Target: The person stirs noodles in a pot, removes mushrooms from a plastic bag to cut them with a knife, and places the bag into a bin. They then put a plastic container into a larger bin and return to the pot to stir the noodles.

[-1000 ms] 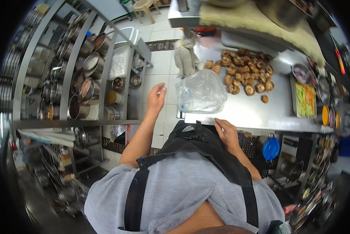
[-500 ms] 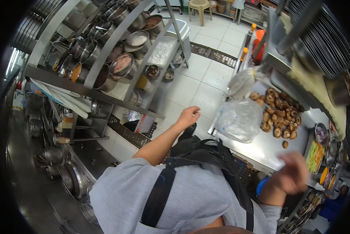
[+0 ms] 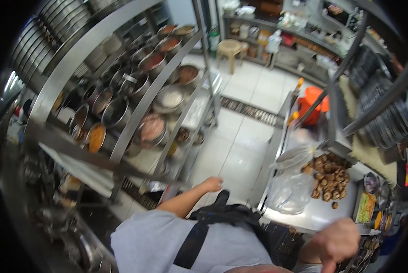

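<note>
My left hand [image 3: 211,184] hangs over the tiled floor, fingers curled in, and nothing shows in it. Blurred by motion, my right hand [image 3: 338,243] is lifted in front of the steel table [image 3: 299,221], and its fingers cannot be made out well. On that table lies a heap of brown mushrooms [image 3: 329,177], with a single mushroom [image 3: 335,205] apart from the rest. A clear plastic bag [image 3: 291,193] sits left of the heap, and a second filled bag [image 3: 295,157] is behind it. Neither hand touches any of these.
A steel rack [image 3: 135,123] on the left carries many metal pots, one with pinkish food [image 3: 152,129]. Ahead are a floor drain [image 3: 249,110], a plastic stool [image 3: 231,52] and an orange container [image 3: 310,107]. Stacked dark plates [image 3: 383,109] and a tray of shredded vegetables [image 3: 366,207] stand right.
The view has tilted up and shows more of the far room. My left hand has closed further. My right hand has swung lower in the view.
</note>
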Tool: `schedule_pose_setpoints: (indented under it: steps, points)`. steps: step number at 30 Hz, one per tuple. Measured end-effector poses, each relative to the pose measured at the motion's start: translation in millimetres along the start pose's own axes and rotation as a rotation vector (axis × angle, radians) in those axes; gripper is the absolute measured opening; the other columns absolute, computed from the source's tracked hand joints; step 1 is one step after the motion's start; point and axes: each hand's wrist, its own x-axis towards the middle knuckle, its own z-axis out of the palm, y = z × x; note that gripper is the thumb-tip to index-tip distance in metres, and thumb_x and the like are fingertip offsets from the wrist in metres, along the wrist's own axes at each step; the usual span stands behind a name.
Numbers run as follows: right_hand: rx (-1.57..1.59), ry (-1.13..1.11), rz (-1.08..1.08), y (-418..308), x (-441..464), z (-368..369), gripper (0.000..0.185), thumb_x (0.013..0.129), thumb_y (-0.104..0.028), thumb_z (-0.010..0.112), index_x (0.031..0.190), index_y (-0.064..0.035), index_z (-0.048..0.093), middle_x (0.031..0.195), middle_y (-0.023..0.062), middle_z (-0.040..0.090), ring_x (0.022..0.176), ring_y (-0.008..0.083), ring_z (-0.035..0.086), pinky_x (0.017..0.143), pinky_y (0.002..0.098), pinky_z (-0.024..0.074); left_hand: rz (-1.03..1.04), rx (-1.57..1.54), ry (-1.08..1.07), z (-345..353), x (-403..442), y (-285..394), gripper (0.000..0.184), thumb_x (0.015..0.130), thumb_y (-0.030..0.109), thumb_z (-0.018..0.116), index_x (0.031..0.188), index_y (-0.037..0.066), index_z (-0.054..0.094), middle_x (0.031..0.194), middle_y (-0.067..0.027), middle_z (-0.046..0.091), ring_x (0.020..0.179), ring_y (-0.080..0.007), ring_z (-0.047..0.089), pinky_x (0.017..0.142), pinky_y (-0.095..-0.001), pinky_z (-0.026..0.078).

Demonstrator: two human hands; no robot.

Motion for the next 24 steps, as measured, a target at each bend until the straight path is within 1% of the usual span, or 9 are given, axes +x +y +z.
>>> schedule_pose_setpoints:
  steps: [1,2,4,6,8,9,11,13,24]
  points:
    - [-0.223,0.221,0.166,1.5,-6.5,26.6,0.044,0.085,-0.052,0.06,0.083,-0.008,0.061,0.051,0.001,0.054,0.041,0.0152,0.054,0.04,0.0214,0.0328,-0.053,-0.026,-0.041,-10.0,-4.2,-1.7,0.042,0.073,0.026,0.063,0.111,0.007,0.062,0.102,-0.02,0.066,0.097,-0.0371,0.062,0.088,-0.0436,0.049]
    - [-0.304,0.049,0.245,6.3,-14.3,14.2,0.05,0.086,-0.054,0.058,0.089,-0.0054,0.064,0.052,0.0026,0.056,0.04,0.0167,0.054,0.043,0.0233,0.0368,-0.085,-0.014,-0.063,-25.7,-10.4,3.2,0.042,0.074,0.026,0.062,0.111,0.008,0.062,0.104,-0.0196,0.065,0.1,-0.0364,0.061,0.09,-0.043,0.048]
    - [-0.359,0.055,0.207,0.6,-13.6,3.1,0.052,0.083,-0.053,0.062,0.089,-0.0014,0.066,0.061,0.008,0.063,0.049,0.021,0.061,0.045,0.0258,0.0458,-0.111,0.022,-0.085,-46.9,-14.0,9.0,0.042,0.074,0.025,0.061,0.112,0.008,0.063,0.107,-0.0192,0.065,0.102,-0.0357,0.06,0.091,-0.0425,0.047]
    - [-0.431,0.148,0.032,-14.8,-9.5,-15.1,0.049,0.091,-0.049,0.051,0.098,-0.0016,0.064,0.067,0.0114,0.06,0.052,0.0204,0.055,0.047,0.0262,0.0396,-0.103,0.057,-0.14,-68.6,-8.2,7.4,0.042,0.074,0.024,0.06,0.113,0.008,0.062,0.11,-0.0187,0.064,0.106,-0.0351,0.059,0.093,-0.0419,0.046]
    - [-0.431,0.282,-0.047,-42.1,-6.3,-41.7,0.051,0.091,-0.049,0.05,0.102,-0.0005,0.064,0.085,0.018,0.061,0.066,0.0242,0.057,0.053,0.0262,0.0407,-0.078,0.094,-0.114,-81.8,8.0,3.1,0.041,0.075,0.024,0.06,0.113,0.008,0.062,0.11,-0.0185,0.064,0.106,-0.035,0.059,0.093,-0.0419,0.046]
    - [-0.54,0.331,-0.177,-54.1,29.1,-33.1,0.038,0.095,-0.032,0.051,0.115,0.0001,0.055,0.073,0.0086,0.054,0.065,0.0213,0.055,0.059,0.0309,0.0469,-0.049,0.101,-0.077,-88.9,15.5,4.3,0.041,0.075,0.024,0.06,0.113,0.009,0.063,0.109,-0.0185,0.064,0.106,-0.035,0.059,0.093,-0.0419,0.046]
    - [-0.671,0.468,-0.133,-110.6,56.1,-51.9,0.03,0.095,-0.023,0.053,0.117,-0.0044,0.058,0.079,0.0116,0.059,0.073,0.0225,0.058,0.069,0.0331,0.0483,-0.035,0.116,-0.031,-102.0,22.3,9.1,0.041,0.075,0.023,0.06,0.113,0.009,0.063,0.109,-0.0184,0.064,0.107,-0.0349,0.059,0.093,-0.0419,0.046]
    - [-0.133,-0.001,-0.366,-164.8,118.2,-54.3,0.053,0.091,-0.044,0.056,0.133,-0.0153,0.041,0.124,0.012,0.055,0.118,0.0262,0.048,0.104,0.051,0.034,-0.038,0.11,-0.015,-112.3,30.9,18.7,0.04,0.075,0.023,0.06,0.113,0.01,0.063,0.109,-0.0184,0.064,0.107,-0.0349,0.059,0.093,-0.0421,0.046]
    - [-0.108,-0.097,-0.449,-126.5,127.8,2.1,0.045,0.092,-0.043,0.054,0.124,-0.0129,0.046,0.116,0.0123,0.057,0.111,0.0272,0.051,0.099,0.0507,0.0371,-0.035,0.095,-0.078,-87.4,14.8,26.6,0.04,0.076,0.026,0.061,0.113,0.011,0.063,0.108,-0.0182,0.065,0.104,-0.0352,0.06,0.092,-0.0416,0.047]
